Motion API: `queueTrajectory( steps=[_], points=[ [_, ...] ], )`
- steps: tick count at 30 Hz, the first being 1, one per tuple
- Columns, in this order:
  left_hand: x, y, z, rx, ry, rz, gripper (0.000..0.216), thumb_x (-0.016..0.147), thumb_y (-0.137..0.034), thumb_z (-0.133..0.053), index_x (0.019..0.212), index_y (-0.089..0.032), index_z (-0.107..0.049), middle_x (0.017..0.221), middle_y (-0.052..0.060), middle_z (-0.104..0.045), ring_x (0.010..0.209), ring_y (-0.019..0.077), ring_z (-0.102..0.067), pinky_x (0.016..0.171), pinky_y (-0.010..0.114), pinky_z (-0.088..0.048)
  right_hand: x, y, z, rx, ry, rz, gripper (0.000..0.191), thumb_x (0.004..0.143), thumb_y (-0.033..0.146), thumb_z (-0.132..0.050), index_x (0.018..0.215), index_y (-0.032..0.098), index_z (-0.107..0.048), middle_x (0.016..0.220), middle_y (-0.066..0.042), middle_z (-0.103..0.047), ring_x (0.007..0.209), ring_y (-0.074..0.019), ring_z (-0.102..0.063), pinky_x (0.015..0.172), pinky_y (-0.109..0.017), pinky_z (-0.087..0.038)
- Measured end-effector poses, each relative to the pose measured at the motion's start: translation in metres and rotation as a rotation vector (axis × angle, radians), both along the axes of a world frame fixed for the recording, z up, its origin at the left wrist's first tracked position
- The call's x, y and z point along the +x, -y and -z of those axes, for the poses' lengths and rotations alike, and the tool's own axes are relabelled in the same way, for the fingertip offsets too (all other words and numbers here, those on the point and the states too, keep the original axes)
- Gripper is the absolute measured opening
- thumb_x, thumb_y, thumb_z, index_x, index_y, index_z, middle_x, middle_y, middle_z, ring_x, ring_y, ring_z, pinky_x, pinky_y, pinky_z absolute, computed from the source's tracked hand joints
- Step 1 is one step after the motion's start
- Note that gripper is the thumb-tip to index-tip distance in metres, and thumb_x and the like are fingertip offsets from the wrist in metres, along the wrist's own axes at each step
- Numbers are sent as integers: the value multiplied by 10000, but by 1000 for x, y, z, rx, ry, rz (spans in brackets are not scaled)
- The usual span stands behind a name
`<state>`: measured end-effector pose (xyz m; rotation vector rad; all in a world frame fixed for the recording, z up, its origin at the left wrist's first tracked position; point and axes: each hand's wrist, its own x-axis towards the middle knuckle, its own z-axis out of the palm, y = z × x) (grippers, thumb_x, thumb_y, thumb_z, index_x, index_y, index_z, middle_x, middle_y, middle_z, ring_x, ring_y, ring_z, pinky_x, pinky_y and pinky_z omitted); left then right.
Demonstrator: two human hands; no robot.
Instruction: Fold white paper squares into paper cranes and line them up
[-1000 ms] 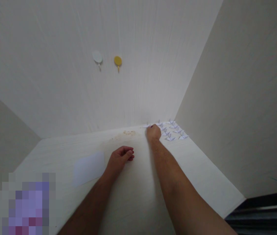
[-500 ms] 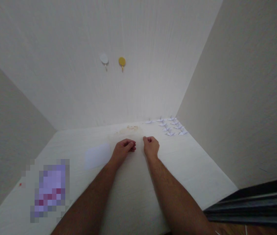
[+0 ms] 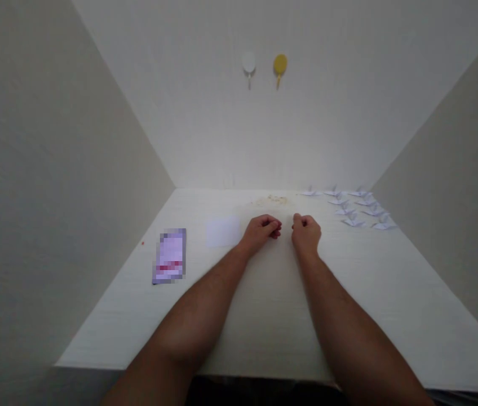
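My left hand (image 3: 263, 228) rests on the white table with its fingers curled inward and the thumb against them. No object shows in it. Across a small gap, my right hand (image 3: 306, 232) is curled into a loose fist, likewise with no object visible. A blank sheet of white paper (image 3: 222, 231) lies flat just left of my left hand. Beyond my right hand, at the back right, several folded white paper cranes (image 3: 353, 221) stand in rows.
A purple-edged rectangular item (image 3: 170, 256), blurred out, lies on the left of the table. Brownish marks (image 3: 277, 199) show near the back wall. Side walls enclose the table (image 3: 281, 316). A white hook (image 3: 248, 63) and a yellow hook (image 3: 280, 64) are on the back wall.
My view has turned left and levelled, so the scene sits further right and higher in the picture. Both hands keep nearly the same pose and place on the table.
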<state>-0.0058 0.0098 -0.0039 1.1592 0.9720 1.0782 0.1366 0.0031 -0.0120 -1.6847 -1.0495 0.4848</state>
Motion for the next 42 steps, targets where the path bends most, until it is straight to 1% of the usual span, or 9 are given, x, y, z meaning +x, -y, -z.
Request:
queueTrajectory(
  steps=[6, 9, 12, 15, 18, 20, 24, 34, 42],
  points=[
    [2, 2, -3, 61, -100, -54, 120, 820, -261, -647, 788, -146, -662, 739, 45, -678, 601, 113, -606, 587, 258, -490, 0, -2, 1, 10, 31, 4, 357, 877, 491, -522, 626, 237, -522, 610, 3, -602, 591, -180, -490, 646, -311, -367],
    [-9, 2, -17, 186, -417, -178, 103, 826, -240, -635, 776, -161, -679, 701, 38, -678, 618, 132, -605, 634, 277, -489, -1, -1, 0, 11, 49, 8, 354, 881, 470, -527, 617, 235, -510, 610, 6, -593, 603, -180, -490, 646, -308, -353],
    [-34, 2, -31, 260, -812, -342, 103, 829, -236, -637, 797, -171, -710, 833, 80, -732, 800, 195, -661, 784, 339, -505, -1, -1, 0, 9, 45, -4, 346, 883, 455, -534, 619, 232, -508, 614, 10, -586, 603, -175, -483, 655, -307, -349],
    [-64, 7, -36, 183, -1105, -354, 141, 798, -202, -646, 897, -164, -740, 953, 123, -746, 907, 258, -671, 830, 381, -501, -1, -1, 0, 5, 49, -10, 339, 885, 438, -536, 619, 231, -500, 616, 11, -579, 608, -172, -479, 665, -309, -348],
    [-89, 17, -34, 170, -1268, -285, 275, 740, -291, -743, 982, -160, -757, 1076, 157, -726, 1033, 326, -648, 899, 426, -491, -1, -1, 0, 7, 50, -11, 337, 884, 431, -540, 618, 228, -501, 608, 15, -566, 610, -172, -487, 664, -312, -343],
    [-101, 24, -33, 177, -1271, -206, 373, 692, -329, -799, 1032, -183, -759, 1122, 145, -712, 1057, 328, -641, 922, 422, -490, -1, -1, 0, 12, 43, -15, 341, 883, 440, -540, 618, 227, -503, 605, 16, -562, 611, -172, -494, 658, -312, -341],
    [-115, 35, -29, 254, -1244, -63, 420, 645, -251, -829, 1058, -228, -753, 1171, 103, -706, 1110, 303, -623, 985, 399, -474, 0, -2, 2, 14, 49, -20, 340, 873, 448, -548, 618, 226, -510, 607, 15, -568, 614, -172, -497, 658, -314, -351],
    [-120, 40, -21, 292, -1195, -88, 347, 676, -236, -798, 1022, -234, -771, 1167, 90, -717, 1145, 301, -617, 1025, 414, -465, 2, -5, 7, 26, 78, -4, 329, 856, 454, -571, 627, 219, -544, 587, 24, -557, 586, -163, -491, 642, -308, -381],
    [-114, 42, -28, 318, -1276, -36, 357, 700, -232, -769, 1052, -172, -768, 1149, 127, -714, 1148, 318, -606, 1026, 429, -454, 5, -12, 18, 79, 81, 6, 323, 845, 436, -582, 614, 211, -560, 573, 30, -535, 590, -158, -495, 637, -305, -391]
  ],
)
